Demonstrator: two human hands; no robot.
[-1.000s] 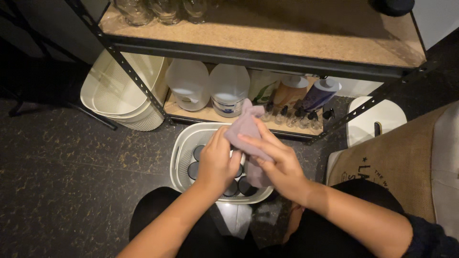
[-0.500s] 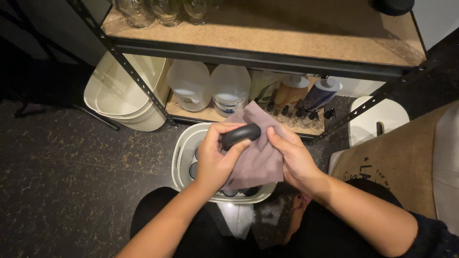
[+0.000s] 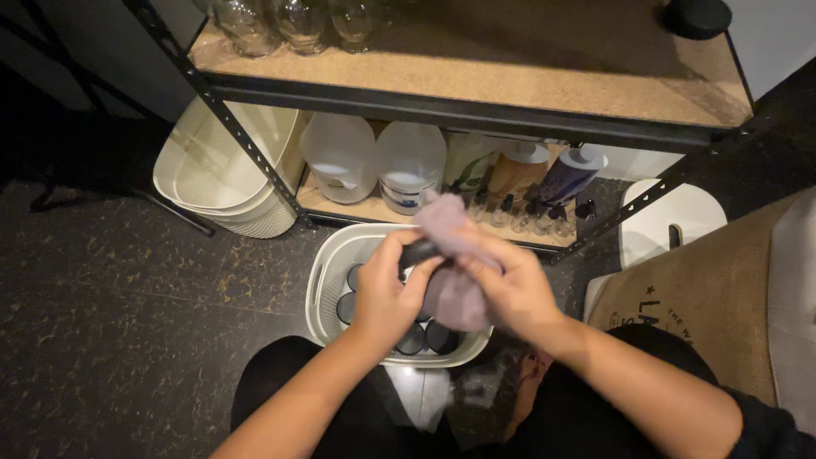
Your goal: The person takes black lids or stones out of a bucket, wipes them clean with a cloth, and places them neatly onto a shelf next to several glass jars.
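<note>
My left hand [image 3: 387, 293] grips a small dark round lid [image 3: 418, 252] above a white basket [image 3: 327, 276] on the floor. My right hand [image 3: 510, 285] presses a mauve cloth [image 3: 450, 297] around that lid, and the cloth bunches up over the top and hangs below. Several dark round lids [image 3: 425, 338] lie inside the basket under my hands. My knees frame the basket at the bottom of the view.
A metal shelf rack [image 3: 476, 76] stands ahead, with glass jars [image 3: 289, 21] on its top board and white jugs [image 3: 374, 157] and spray bottles [image 3: 544, 174] on the low shelf. Stacked white tubs [image 3: 217, 174] sit at left, a burlap sack [image 3: 714, 297] at right.
The cloth, spread open under the lid half a second ago, is now bunched over it. My hands have closed together around the lid, still above the basket.
</note>
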